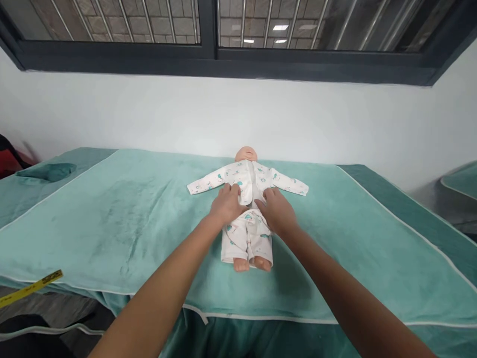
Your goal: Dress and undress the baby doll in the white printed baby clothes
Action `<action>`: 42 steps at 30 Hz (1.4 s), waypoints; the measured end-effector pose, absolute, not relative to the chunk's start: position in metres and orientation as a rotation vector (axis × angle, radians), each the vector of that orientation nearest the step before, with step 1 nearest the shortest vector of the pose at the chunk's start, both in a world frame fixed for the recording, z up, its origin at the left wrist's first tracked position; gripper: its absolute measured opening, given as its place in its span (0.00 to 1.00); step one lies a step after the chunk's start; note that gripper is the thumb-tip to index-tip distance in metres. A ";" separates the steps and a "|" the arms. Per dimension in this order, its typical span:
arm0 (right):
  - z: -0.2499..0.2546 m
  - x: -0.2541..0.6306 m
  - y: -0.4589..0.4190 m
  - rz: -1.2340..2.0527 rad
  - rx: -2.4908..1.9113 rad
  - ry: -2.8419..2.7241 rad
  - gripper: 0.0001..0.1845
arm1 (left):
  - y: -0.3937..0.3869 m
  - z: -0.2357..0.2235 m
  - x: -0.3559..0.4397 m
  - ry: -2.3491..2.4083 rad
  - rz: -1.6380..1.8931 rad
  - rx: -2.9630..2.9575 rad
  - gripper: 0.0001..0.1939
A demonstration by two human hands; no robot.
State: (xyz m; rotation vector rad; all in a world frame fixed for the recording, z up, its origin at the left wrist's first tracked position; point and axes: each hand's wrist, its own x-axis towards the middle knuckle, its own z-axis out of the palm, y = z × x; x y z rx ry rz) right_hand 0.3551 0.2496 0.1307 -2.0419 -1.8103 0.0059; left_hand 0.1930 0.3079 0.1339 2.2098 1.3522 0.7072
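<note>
A baby doll (246,153) lies on its back, head toward the wall, on a pale green bed cover. It wears a white printed long-sleeved shirt (244,174) with both sleeves stretched out sideways, and matching trousers (238,236) from which bare feet (262,263) show. The shirt front hangs partly apart above the waist. My left hand (227,204) is closed on the shirt's lower edge at the doll's waist, thumb pointing inward. Opposite it, my right hand (278,209) pinches the other side of the hem. The fingertips are partly hidden by the hands.
The green cover (112,223) spreads over a bed against the white wall (186,114). A dark-framed window (212,62) is above. At the left edge are a yellow strip (33,288) and a red and black item (9,161). Another green surface (464,181) stands at far right.
</note>
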 end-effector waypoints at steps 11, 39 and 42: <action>0.114 0.452 0.239 0.424 -1.941 -0.955 0.12 | 0.332 0.113 0.138 1.537 1.169 1.471 0.05; 0.129 0.396 0.195 0.487 -1.418 -2.134 0.06 | 0.288 0.135 0.116 0.892 0.624 1.808 0.09; 0.124 0.401 0.203 0.371 -1.407 -2.117 0.05 | 0.289 0.131 0.112 0.897 0.623 1.846 0.07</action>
